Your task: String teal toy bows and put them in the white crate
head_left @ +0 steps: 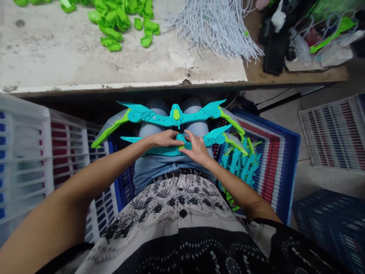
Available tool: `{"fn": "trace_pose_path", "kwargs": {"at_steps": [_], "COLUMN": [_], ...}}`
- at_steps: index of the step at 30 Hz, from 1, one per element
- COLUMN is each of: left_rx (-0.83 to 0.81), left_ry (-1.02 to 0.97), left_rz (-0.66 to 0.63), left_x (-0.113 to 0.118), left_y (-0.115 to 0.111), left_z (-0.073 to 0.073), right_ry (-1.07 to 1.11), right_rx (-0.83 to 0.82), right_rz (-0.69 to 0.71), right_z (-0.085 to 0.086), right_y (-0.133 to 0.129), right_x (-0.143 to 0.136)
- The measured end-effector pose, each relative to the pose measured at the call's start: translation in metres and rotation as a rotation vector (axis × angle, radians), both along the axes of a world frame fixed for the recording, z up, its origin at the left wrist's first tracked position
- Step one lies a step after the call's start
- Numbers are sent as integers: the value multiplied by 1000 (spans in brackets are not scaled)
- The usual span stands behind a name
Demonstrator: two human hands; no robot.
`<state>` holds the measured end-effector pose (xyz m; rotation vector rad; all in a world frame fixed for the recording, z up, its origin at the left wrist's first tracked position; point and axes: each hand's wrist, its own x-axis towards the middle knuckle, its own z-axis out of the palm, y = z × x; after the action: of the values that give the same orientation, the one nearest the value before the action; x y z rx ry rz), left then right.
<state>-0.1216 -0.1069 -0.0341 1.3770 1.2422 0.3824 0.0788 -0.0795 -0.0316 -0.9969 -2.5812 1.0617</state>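
Note:
Across my lap lies a turquoise and lime green plastic toy bow (212,142). My left hand (167,138) is closed round the left side of its middle, and my right hand (196,149) grips the right side, thumb and fingers meeting at the small green centre piece (181,145). The hands partly hide the bow's middle. Just beyond it, over my knees, rests a second toy bow (162,118) of the same colours, with a green piece in its centre, touched by neither hand.
On the worktable (65,61) lie loose green plastic parts (114,19) and a bundle of white cords (213,26). A blue crate (288,160) at my right holds several toy bows (242,163). White crates (25,160) stand at my left; dark blue crates (327,217) are on the floor.

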Motion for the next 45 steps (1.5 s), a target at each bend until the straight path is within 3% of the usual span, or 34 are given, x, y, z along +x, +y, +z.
{"fn": "trace_pose_path", "kwargs": {"at_steps": [2,5,8,10,12,15,19,21,23,27,33,39,41,45], "left_rx": [92,170,265,386,520,615,555,504,447,323,320,125,31,-73], "left_ry": [56,135,316,485,633,785,799,729,654,545,563,451,384,212], "left_rz": [3,-1,1,24,47,72,67,37,10,4,48,-7,-36,-17], "left_x": [2,6,13,21,30,45,49,38,23,3,21,17,10,-4], "left_y": [-2,-11,-28,-41,-53,-66,-73,-70,-62,-45,-37,-26,-20,-9], "left_z": [-2,8,24,29,26,15,17,24,29,23,11,16,17,13], "right_ry": [-38,-109,-72,44,142,128,50,8,-44,-21,-20,131,199,126], "right_rx": [15,28,-58,-105,-21,304,546,594,632,619,266,402,443,467], "right_rz": [32,95,290,338,250,96,87,116,169,217,54,13,135,540], "right_z": [1,9,35,60,83,100,92,84,80,84,90,68,63,66], "right_y": [0,8,37,68,102,150,186,194,198,203,219,228,231,242], "right_x": [-2,-1,-4,-19,-52,-130,-235,-268,-284,-273,-212,-172,-160,-147]}}
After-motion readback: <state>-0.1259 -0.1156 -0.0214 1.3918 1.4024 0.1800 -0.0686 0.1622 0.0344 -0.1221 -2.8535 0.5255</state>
